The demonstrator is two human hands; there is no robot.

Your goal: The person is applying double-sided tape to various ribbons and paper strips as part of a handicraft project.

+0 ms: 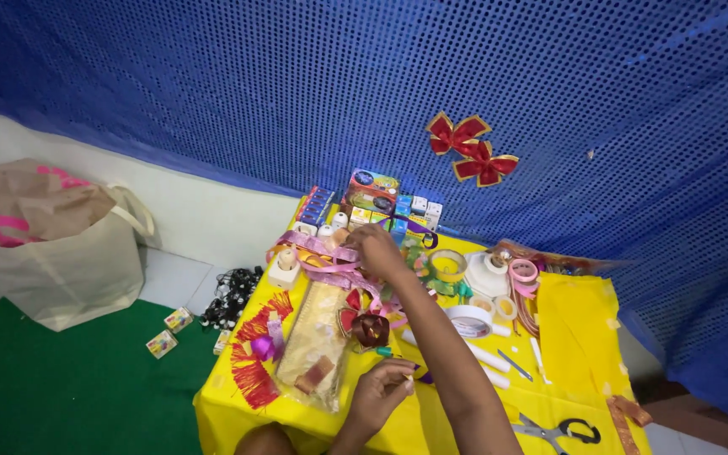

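The blue sequinned cloth [212, 93] fills the whole wall, and 2 finished red bows with gold edges [471, 149] already hang on it side by side, so part of the decorating looks done. Below it the worktop [583, 337], draped in yellow, is crowded with supplies that are mostly untouched: a row of small coloured boxes [381, 206] along the back, several tape rolls [470, 318], white glue sticks [486, 358], a packet of gold cloth [318, 341], red fringe trim [254, 362] and scissors [562, 431] lying unused at the front edge. From where I stand, a 3rd bow seems under way rather than finished. The right hand [377, 246] reaches far across the worktop, fingers closed down onto the loose pink ribbon [322, 250] that coils near the back boxes; whether it pinches the ribbon or only presses it I cannot tell. The left hand [378, 389] sits close to the front edge, fingers curled together as if pinching something small, though the thing itself is too small to make out. Just between the 2 hands rests a dark red and gold bow [367, 327], apart from both, near the packet. On the green floor to the left stand a beige tote bag [61, 253] and a few spare little boxes [168, 332].
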